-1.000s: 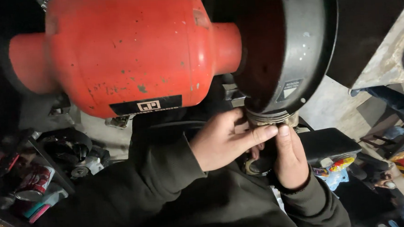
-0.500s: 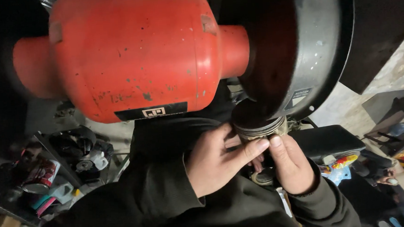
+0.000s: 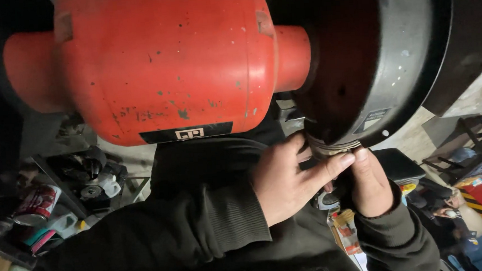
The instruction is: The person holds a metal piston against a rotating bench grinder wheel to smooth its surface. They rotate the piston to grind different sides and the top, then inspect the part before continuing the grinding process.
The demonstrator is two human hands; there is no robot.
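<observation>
1. Left hand (image 3: 286, 186): fingers extended and pressed against a ribbed metal cylinder (image 3: 331, 146), index finger laid across its lower edge.
2. Right hand (image 3: 369, 183): fingers curled up along the cylinder's right side, thumb beside the left index fingertip.
3. Cylinder sits just above the fingertips, its top hidden under the black wheel guard (image 3: 409, 58).
4. Red grinder motor (image 3: 158, 62) lies above and left of the left-hand fingers.
</observation>
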